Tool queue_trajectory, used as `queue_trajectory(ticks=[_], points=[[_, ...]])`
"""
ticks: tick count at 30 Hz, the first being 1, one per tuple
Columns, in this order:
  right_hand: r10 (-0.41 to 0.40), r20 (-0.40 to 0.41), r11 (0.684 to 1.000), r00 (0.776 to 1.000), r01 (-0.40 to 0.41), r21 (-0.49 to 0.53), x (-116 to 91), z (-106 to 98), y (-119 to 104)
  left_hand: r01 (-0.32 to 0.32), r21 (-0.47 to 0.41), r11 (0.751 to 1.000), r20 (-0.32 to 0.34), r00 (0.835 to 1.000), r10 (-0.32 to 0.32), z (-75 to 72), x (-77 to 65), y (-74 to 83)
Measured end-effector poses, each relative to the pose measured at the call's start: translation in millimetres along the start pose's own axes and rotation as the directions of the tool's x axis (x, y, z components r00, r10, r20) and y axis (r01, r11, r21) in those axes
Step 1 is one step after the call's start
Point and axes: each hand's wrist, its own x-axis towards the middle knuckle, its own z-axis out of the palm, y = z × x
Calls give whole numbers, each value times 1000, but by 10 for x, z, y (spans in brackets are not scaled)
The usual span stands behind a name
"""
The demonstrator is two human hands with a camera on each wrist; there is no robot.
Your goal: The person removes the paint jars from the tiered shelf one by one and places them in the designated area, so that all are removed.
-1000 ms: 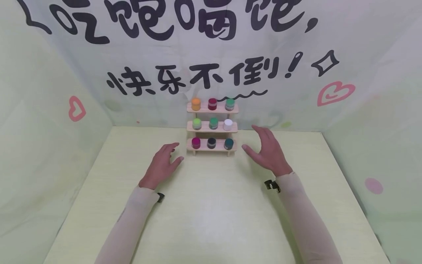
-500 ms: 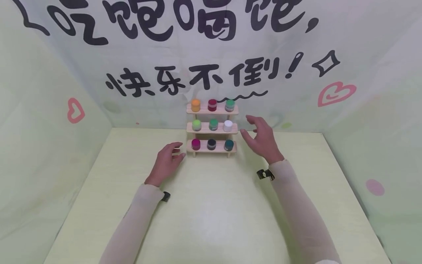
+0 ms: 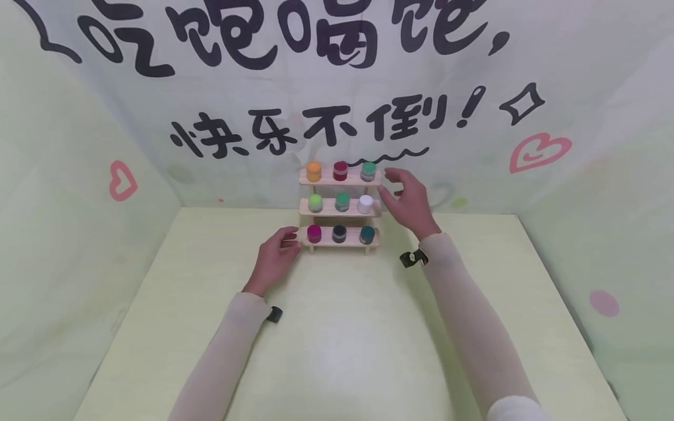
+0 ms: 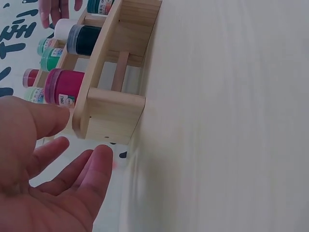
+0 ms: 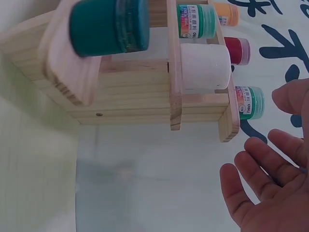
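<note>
A three-tier wooden rack [image 3: 339,244] holds small paint jars. Orange [image 3: 313,172], dark red and green jars stand on its top shelf. Light green, green and white jars [image 3: 365,204] fill the middle one. Magenta [image 4: 67,87], black and teal jars [image 5: 108,26] are on the lowest. My left hand [image 3: 275,257] is by the left end of the lowest shelf, thumb and fingers apart and slightly bent. Beside the right end, near the top shelf's green jar [image 5: 249,102], is my right hand [image 3: 409,203], its fingers loosely bent. Neither hand holds anything; the wrist views show gaps to the rack.
The pale table [image 3: 337,339] carries the rack at its back edge. Close behind rises a white cloth backdrop [image 3: 253,175] with black lettering, and cloth walls [image 3: 595,193] flank both sides. A dark wrist device [image 3: 413,258] sits at each cuff.
My right hand has moved up and left toward the rack's top shelf. My left hand has shifted right, closer to the lowest shelf. The rack and jars look unmoved apart from slight camera drift.
</note>
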Motion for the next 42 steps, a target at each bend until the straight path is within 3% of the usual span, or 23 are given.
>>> queue_trajectory(ticks=[7,20,27,35,42], points=[[18,13,999,1000,-19,49,187,91,10,5,-21,1000,-15,1000,-6,95,45,9],[75,79,996,994,-79,49,335,159,-36,110,-63,992,-33,993,-112,149,67,103],[26,85,997,996,-32,71,395,200,-41,143,-92,985,-34,989,-147,144,92,110],[51,62,996,997,-55,72,360,225,-13,202,-122,972,-20,978,-206,144,86,77],[60,21,992,998,-62,109,305,138,-34,173,-139,975,-29,983,-179,144,94,111]])
